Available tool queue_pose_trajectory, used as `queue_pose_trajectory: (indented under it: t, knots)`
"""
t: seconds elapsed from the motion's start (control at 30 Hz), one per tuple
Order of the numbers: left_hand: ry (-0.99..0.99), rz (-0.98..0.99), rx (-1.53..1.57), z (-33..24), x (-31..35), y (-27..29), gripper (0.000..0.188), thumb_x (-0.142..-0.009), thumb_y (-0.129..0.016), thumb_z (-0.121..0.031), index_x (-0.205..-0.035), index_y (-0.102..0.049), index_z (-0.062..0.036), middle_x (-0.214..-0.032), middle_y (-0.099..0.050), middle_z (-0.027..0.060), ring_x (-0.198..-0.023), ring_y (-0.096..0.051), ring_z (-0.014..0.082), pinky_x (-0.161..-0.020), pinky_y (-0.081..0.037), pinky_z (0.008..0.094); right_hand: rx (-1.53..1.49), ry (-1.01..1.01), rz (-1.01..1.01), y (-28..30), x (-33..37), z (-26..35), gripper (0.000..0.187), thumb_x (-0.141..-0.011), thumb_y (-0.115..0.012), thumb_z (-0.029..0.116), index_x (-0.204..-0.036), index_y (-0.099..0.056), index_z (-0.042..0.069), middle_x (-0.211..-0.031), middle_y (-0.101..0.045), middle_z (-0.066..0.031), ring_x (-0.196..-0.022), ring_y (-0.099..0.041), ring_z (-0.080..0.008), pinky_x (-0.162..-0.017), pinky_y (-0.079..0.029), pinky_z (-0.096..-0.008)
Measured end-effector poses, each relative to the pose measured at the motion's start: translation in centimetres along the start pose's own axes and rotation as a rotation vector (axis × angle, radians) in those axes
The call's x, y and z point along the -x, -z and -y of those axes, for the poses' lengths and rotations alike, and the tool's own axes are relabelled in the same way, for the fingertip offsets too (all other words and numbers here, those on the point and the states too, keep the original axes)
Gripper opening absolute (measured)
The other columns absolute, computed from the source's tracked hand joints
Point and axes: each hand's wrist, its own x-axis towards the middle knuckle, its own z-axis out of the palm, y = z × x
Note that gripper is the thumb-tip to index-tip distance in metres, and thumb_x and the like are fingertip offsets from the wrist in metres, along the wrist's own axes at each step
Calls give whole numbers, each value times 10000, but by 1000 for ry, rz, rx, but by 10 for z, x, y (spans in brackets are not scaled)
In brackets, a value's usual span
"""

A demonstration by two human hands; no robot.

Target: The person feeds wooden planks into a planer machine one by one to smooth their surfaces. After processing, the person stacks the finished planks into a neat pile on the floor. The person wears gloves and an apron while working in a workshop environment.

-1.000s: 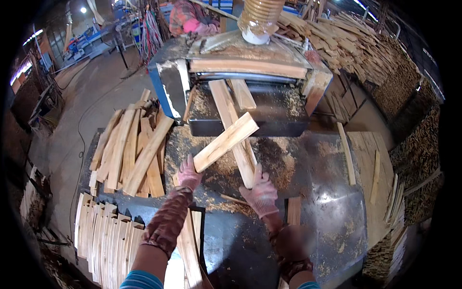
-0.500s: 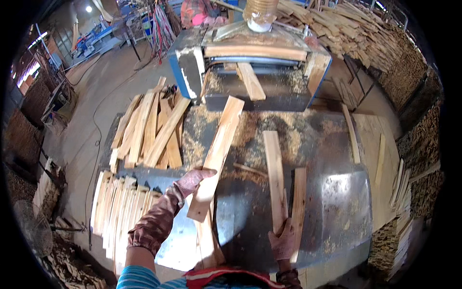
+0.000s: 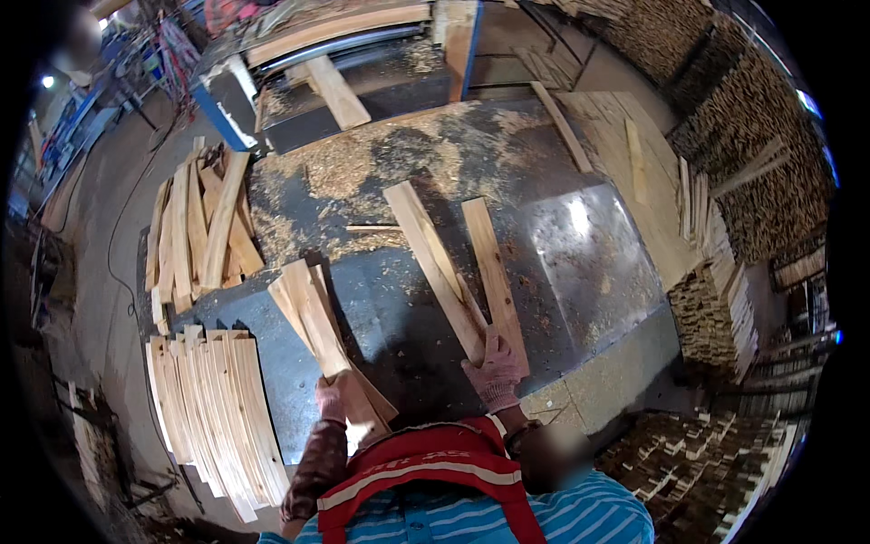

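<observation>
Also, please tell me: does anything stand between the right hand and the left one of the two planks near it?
Nothing visible does: the right hand is at the near end of the left plank. The right plank lies beside it, not between.

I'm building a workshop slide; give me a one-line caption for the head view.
Gloved left hand and right hand at wooden boards on a shavings-strewn table, with a machine beyond.

My gloved right grip [image 3: 497, 374] clasps the near end of a long board [image 3: 433, 263] over a counter [image 3: 589, 304] strewn with wood shavings [image 3: 340, 168], a second board [image 3: 495, 276] just beside it, while my left grip [image 3: 331, 397] touches overlapping boards [image 3: 313, 317]. Beyond, I see a short board [image 3: 337, 92] on a blue-sided machine [image 3: 335, 35].
</observation>
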Motion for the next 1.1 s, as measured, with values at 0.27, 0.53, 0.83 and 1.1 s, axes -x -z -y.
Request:
queue_pose_trajectory:
  t: [0.27,0.53,0.83,1.1]
  knots:
    - [52,40,-421,0,-21,9,1147,-570,-911,-417,-1472,-299,-59,-1471,-342,239,-1337,-390,400,-1080,-406,449,-4,-16,-26,-3,11,-15,959,-735,-778,440,-1504,-301,123,-1281,-538,-188,-1125,-545,-386,-951,-449,-496]
    - [-11,3,-276,-20,2,-22,1177,-548,-932,-359,-1466,-265,-46,-1319,-536,218,-1197,-561,347,-1000,-478,423,-39,-21,-53,-4,4,-35,978,-701,-801,409,-1496,-311,120,-1275,-535,-193,-1143,-542,-397,-955,-458,-491]
    - [-63,-147,-616,-85,54,-51,1080,-576,-915,-380,-1404,-290,-81,-1211,-602,230,-1122,-610,396,-951,-499,469,-121,-55,-51,-4,-25,-80,951,-701,-800,397,-1469,-331,90,-1291,-530,-187,-1173,-532,-381,-995,-444,-454]
    - [-79,-146,-693,-87,79,-100,1098,-656,-832,-292,-1489,-131,-154,-1254,-474,255,-1127,-569,457,-915,-508,510,-84,-85,-55,-37,-44,-96,931,-700,-809,332,-1433,-320,32,-1312,-507,-210,-1208,-498,-400,-1013,-425,-465]
